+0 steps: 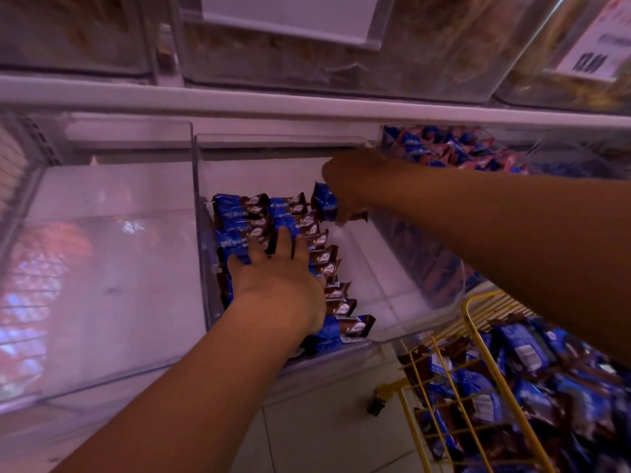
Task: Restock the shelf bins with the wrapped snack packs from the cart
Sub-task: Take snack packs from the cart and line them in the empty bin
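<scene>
Shop shelving under dim pinkish light, clear plastic bins [201, 206] in a row, more clear bins on the tier above, at 12 o'clock. Middle bin partly filled: two rows of blue-and-brown wrapped snack packs [321, 257] standing on edge along its left half, bare white floor across the right half. Roughly a dozen packs in the nearer row, fewer visible in the row at 9 o'clock, exact count hidden under the hand. Left hand [276, 281] spread flat, fingers straight, pressing down on the rows, gripping nothing. Right hand [348, 182] at 1 o'clock, fingers curled round one held pack [324, 203], poised above the far end of the row. Yellow wire cart [478, 387] at 4 o'clock, heaped with dozens more, too jumbled to count. Another bin at 2 o'clock already stocked. Probably light, crinkly, slippery film over a softish core; best pinched across the middle, not by the crimped ends, and not squeezed hard.
</scene>
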The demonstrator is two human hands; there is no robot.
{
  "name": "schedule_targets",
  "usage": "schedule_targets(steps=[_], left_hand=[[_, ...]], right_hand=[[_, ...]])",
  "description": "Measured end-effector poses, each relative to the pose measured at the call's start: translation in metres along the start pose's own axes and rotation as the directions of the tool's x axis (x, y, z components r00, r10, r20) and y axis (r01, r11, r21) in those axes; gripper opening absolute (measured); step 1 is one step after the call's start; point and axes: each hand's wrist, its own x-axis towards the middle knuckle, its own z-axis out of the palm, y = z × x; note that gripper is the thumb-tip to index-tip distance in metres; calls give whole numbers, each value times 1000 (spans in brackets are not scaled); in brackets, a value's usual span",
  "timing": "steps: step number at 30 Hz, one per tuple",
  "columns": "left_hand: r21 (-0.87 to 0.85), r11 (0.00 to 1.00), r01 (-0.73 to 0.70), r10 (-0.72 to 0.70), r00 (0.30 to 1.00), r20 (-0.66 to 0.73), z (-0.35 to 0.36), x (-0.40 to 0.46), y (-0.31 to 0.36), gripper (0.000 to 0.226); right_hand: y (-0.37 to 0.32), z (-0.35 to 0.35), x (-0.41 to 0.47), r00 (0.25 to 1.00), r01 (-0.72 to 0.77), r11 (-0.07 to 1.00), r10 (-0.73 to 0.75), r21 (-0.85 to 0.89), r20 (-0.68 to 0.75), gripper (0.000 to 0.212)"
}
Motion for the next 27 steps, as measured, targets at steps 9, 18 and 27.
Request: schedule_targets(steps=[9,18,27], left_hand=[[24,999,25,-26,999,45,-2,2,0,83],[29,999,38,-38,999,28,-10,3,4,81],[-79,719,-691,387,492,-780,-20,-66,78,19]], right_hand=[[0,26,25,997,63,976,-52,207,-58,59],[-2,6,-13,990,50,991,-33,123,-135,45],[50,30,-266,790,-115,868,375,483,-486,10]])
